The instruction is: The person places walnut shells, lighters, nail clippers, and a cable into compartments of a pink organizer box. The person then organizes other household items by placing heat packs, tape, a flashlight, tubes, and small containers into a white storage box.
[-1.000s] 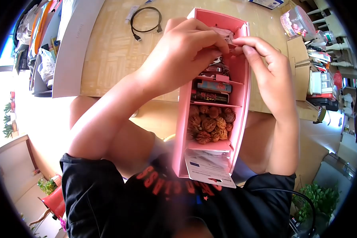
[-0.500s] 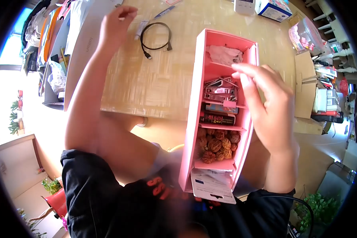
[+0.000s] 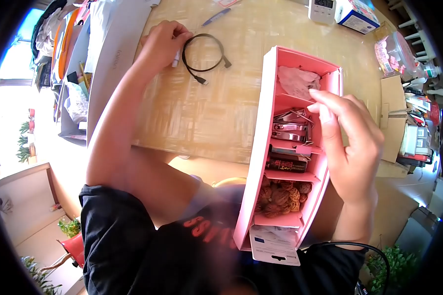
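Note:
The long pink box (image 3: 257, 142) leans lengthwise from the table toward my body. Its compartments hold crumpled whitish plastic (image 3: 299, 81), metal nail clippers (image 3: 289, 129), a dark printed tube (image 3: 286, 165) and brown ridged nuts or pits (image 3: 280, 197). A white card package (image 3: 274, 250) sticks out at the near end. My right hand (image 3: 352, 142) is over the box's right rim, thumb and fingertips drawn together; anything between them is too small to tell. At the upper left my left hand (image 3: 165, 43) has curled fingers around a white tube (image 3: 176, 60), mostly hidden.
A black cable (image 3: 221, 49) lies coiled beside my left hand on the wooden table (image 3: 197, 115), with a blue pen (image 3: 216, 16) beyond. Farther right are a white timer (image 3: 322, 11), a blue-white box (image 3: 357, 18), a clear tub (image 3: 395, 54) and cardboard (image 3: 393, 98).
My left hand has left the box and come down at the white tube by the cable. My right hand has stayed near the box. The view has shifted, showing more of the table.

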`<state>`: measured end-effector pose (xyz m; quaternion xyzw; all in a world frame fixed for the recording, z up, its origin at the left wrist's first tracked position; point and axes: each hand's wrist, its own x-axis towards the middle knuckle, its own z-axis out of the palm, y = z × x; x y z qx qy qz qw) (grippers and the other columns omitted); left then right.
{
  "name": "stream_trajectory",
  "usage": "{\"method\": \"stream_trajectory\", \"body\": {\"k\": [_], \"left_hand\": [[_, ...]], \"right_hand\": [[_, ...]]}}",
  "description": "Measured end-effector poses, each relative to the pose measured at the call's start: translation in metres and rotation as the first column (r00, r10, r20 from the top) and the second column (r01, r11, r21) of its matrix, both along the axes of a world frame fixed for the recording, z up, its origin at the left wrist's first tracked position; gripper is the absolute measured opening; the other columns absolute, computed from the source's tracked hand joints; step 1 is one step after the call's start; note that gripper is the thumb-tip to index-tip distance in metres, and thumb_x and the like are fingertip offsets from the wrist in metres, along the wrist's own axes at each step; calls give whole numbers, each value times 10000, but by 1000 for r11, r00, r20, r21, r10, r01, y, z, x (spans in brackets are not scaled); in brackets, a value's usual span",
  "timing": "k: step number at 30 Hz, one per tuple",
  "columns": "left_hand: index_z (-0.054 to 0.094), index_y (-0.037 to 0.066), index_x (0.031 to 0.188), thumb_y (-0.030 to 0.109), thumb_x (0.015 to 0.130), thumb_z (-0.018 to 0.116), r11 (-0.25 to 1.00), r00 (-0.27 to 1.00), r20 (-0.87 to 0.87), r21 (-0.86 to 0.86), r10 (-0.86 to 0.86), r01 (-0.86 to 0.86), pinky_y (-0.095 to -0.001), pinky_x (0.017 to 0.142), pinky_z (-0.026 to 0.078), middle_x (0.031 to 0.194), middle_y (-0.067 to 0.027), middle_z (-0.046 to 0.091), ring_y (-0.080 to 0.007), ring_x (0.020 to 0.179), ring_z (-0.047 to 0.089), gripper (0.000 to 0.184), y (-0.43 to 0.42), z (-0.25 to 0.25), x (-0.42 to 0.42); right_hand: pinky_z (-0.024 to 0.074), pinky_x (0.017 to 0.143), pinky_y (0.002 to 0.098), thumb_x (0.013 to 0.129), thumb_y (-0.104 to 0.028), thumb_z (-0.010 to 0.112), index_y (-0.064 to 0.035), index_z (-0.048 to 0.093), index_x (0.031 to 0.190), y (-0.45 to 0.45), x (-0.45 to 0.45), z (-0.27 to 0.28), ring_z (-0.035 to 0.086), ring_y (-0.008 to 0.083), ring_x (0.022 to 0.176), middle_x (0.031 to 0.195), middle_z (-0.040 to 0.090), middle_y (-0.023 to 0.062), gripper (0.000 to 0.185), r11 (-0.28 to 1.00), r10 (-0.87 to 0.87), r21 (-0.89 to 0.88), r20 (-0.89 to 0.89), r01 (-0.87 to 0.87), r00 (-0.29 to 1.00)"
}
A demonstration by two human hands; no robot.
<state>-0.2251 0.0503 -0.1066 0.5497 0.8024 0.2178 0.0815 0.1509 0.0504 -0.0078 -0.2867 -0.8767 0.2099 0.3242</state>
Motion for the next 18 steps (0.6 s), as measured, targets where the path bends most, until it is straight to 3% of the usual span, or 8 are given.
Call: {"method": "stream_trajectory", "body": {"k": [2, 5, 7, 9, 11, 13, 16, 18], "left_hand": [[694, 88, 1033, 305, 987, 686, 994, 960, -280, 108, -3, 35, -397, 955, 415, 1017, -62, 699, -259, 904, 662, 222, -7, -5, 9], [681, 83, 1046, 268, 998, 671, 915, 964, -266, 396, 29, 82, -387, 905, 452, 1041, -66, 689, -253, 899, 645, 192, -1, -7, 13], [654, 29, 1040, 172, 996, 675, 855, 996, -16, 512, -90, 85, -334, 782, 513, 956, -71, 676, -191, 841, 628, 151, -2, 26, 45], [653, 0, 1053, 116, 987, 683, 835, 945, 266, 549, -191, 15, -288, 768, 515, 918, -61, 697, -130, 810, 635, 137, -8, 47, 78], [665, 1, 1061, 46, 967, 691, 793, 864, 360, 606, -351, 69, -254, 747, 518, 911, -43, 717, -94, 800, 635, 107, -24, 64, 117], [682, 17, 1045, 15, 924, 738, 775, 834, 267, 574, -483, 265, -268, 735, 528, 927, -41, 723, -93, 827, 650, 133, -49, 73, 145], [716, 48, 1031, 22, 852, 817, 664, 741, 240, 662, -628, 348, -291, 687, 529, 936, -62, 722, -142, 768, 657, 207, -65, 63, 183], [734, 67, 1027, 53, 846, 804, 615, 751, 120, 664, -649, 425, -350, 805, 513, 953, -65, 711, -230, 856, 665, 194, -64, 59, 194]], "right_hand": [[487, 632, 314, 953, 21, 649, 20, 716, 1108, -4, 0, 4, 630, 184, 703, 803, 670, 100, 169, 995, -47, -84, -26, 45, 999], [510, 677, 273, 1006, -22, 624, 27, 712, 1128, -1, 5, -4, 655, 128, 766, 832, 699, 81, 158, 981, -86, -186, -146, 59, 986], [526, 720, 258, 1032, -46, 606, 32, 710, 1138, -1, 6, -3, 665, 108, 811, 848, 710, 71, 167, 959, -107, -278, -189, 52, 976], [534, 760, 253, 1044, -58, 593, 40, 705, 1142, -3, 6, 0, 664, 99, 834, 856, 713, 70, 179, 938, -106, -345, -195, 33, 975], [530, 761, 252, 1044, -56, 591, 45, 705, 1137, -5, 7, 0, 659, 95, 834, 862, 714, 70, 179, 922, -106, -388, -205, 19, 973], [523, 764, 249, 1039, -45, 590, 47, 706, 1131, -7, 7, -2, 650, 90, 829, 867, 717, 67, 174, 922, -118, -387, -216, 26, 969], [513, 757, 248, 1031, -31, 592, 44, 706, 1125, -10, 6, -2, 632, 79, 816, 874, 722, 59, 166, 934, -98, -356, -175, 30, 980], [515, 757, 278, 1007, 13, 575, 40, 697, 1118, -14, 8, -2, 658, 126, 816, 923, 727, 100, 167, 914, -94, -405, -117, 39, 989]]}}
